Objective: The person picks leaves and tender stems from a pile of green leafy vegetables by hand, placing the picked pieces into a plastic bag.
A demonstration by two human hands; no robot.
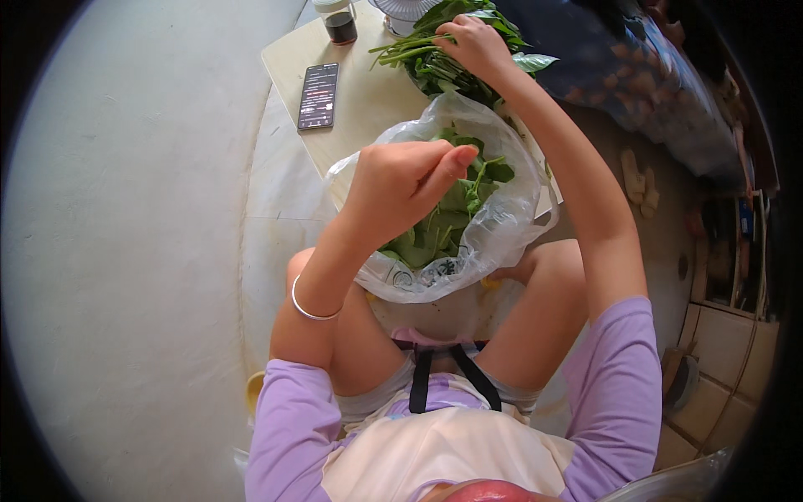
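Note:
A white translucent plastic bag stands wide-mouthed between my knees, against the table's near edge, with loose green leaves inside. Over its mouth is my left hand, fingers curled in and thumb laid along the side; whatever it may hold is hidden. My right hand reaches to the far side of the table, onto a heap of leafy greens with long stems. Its fingers are closed around some stems at the top of the heap.
On the pale table lie a phone with its screen lit and, behind it, a jar of dark liquid. A small white fan stands at the back. Slippers rest on the floor at right, near a patterned dark cloth.

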